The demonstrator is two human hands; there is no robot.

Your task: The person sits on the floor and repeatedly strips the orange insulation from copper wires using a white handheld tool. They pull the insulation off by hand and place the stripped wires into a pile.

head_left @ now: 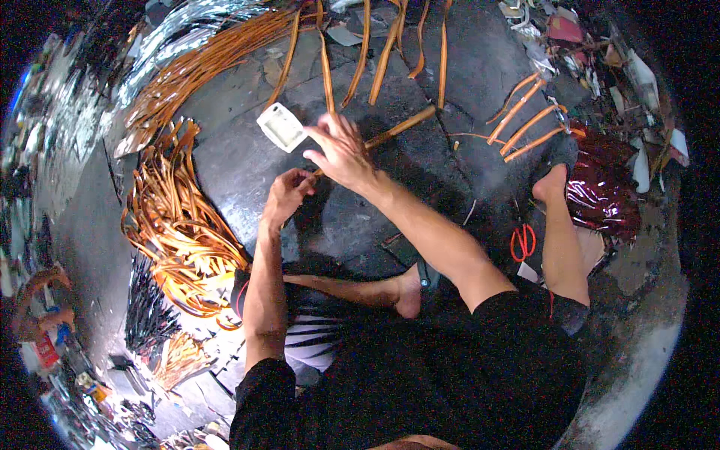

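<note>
My left hand [287, 196] is closed, its thumb and fingertips pinched at the near end of a long orange-brown strip [405, 126]. The strip slants up to the right across the dark floor and passes under my right hand [341, 154]. That hand is over it with fingers stretched and apart, slightly blurred, and I see nothing in its grasp. Just left of its fingertips lies a small white rectangular dish [281, 127]. Several similar orange strips [384, 64] lie spread out beyond my hands, one ending close behind my right fingers.
A heap of looped orange strips [176, 232] lies on the left, with a long straight bundle [214, 60] behind it. Short strip pieces [525, 124] rest to the right, near my foot. Red-handled scissors [523, 241] and a glossy dark red bundle [604, 184] are also there.
</note>
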